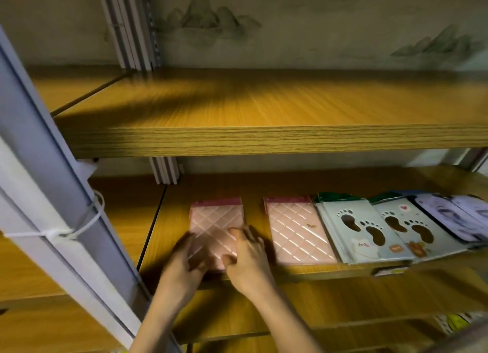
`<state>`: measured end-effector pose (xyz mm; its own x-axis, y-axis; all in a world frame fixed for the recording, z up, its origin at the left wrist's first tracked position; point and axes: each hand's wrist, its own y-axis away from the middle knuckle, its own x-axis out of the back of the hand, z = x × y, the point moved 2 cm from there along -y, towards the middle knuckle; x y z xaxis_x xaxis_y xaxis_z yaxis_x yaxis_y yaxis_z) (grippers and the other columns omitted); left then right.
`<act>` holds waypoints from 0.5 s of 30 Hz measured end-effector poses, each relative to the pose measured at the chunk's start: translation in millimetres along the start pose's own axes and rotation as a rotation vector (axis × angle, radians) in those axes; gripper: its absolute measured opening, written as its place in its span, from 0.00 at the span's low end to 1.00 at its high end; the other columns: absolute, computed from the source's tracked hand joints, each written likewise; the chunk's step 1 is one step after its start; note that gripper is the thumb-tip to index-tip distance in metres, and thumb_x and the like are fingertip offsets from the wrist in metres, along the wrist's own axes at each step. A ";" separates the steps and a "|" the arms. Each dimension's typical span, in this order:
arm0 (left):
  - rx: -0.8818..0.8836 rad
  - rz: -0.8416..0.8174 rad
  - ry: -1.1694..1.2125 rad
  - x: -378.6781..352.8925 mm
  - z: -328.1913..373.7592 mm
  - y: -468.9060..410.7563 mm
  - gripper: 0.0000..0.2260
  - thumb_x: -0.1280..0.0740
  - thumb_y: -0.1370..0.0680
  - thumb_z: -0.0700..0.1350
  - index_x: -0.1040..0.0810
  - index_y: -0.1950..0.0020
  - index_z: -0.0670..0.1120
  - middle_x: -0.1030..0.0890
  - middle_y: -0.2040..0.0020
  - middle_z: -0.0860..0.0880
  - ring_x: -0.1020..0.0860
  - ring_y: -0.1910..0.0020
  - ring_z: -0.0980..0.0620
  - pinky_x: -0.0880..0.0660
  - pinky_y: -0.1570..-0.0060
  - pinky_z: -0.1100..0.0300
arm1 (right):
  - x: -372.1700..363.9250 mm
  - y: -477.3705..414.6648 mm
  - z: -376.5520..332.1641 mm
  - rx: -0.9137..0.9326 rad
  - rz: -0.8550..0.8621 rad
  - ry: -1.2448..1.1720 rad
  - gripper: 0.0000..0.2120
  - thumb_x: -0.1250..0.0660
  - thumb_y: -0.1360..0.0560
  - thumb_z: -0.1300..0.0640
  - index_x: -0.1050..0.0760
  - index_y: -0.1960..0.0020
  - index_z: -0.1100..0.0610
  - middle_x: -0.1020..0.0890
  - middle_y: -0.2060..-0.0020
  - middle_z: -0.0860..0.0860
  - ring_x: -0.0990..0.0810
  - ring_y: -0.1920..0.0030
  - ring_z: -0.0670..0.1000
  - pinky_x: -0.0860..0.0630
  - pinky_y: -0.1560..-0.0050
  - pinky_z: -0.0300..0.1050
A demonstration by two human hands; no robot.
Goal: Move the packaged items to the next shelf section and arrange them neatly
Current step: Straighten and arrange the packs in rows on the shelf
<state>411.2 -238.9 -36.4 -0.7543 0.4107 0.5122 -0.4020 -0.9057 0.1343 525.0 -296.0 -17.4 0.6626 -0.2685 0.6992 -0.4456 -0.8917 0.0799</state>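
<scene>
On the middle wooden shelf board (211, 276), a flat pink packet with a raised diamond-quilt pattern (215, 224) lies near the left end, and both hands rest on its near half: the left hand (188, 257) at its near-left corner and the right hand (248, 257) along its right edge, fingers curled around the packet, though motion blur makes the grip hard to judge. To the right, apart from it, lies a matching pink quilted packet (297, 232), then overlapping pale blue packets printed with dark footprints (369, 231), and lilac packets (454, 215) at the far right.
</scene>
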 end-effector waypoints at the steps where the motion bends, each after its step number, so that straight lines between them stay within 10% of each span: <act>1: 0.010 -0.008 -0.004 0.8 0.1 0.1 0.25 0.35 0.25 0.40 0.37 0.29 0.49 0.28 0.33 0.50 0.31 0.34 0.49 0.32 0.34 0.50 | 1.5 -0.6 0.5 0.007 -0.001 -0.004 0.24 0.38 0.23 0.57 0.39 0.29 0.49 0.33 0.31 0.49 0.38 0.29 0.51 0.32 0.34 0.44; 7: -0.210 0.162 -0.023 -18.0 35.5 10.3 0.26 0.35 0.25 0.38 0.37 0.29 0.49 0.33 0.39 0.58 0.32 0.39 0.58 0.32 0.39 0.58 | 46.1 6.5 36.1 0.000 0.063 -0.091 0.23 0.40 0.22 0.57 0.40 0.29 0.47 0.33 0.33 0.48 0.29 0.36 0.48 0.27 0.38 0.42; 15: -0.193 -0.187 0.140 -101.3 82.7 6.2 0.25 0.39 0.22 0.42 0.44 0.26 0.49 0.38 0.27 0.52 0.41 0.29 0.57 0.43 0.30 0.59 | 91.7 2.6 83.7 -0.178 0.223 0.109 0.24 0.40 0.22 0.57 0.41 0.28 0.53 0.32 0.32 0.52 0.31 0.33 0.51 0.31 0.35 0.44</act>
<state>528.0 -294.7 -17.3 -0.7164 0.5914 0.3702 -0.6222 -0.7816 0.0446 635.0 -353.4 -12.5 0.4727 -0.4008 0.7848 -0.6777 -0.7346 0.0330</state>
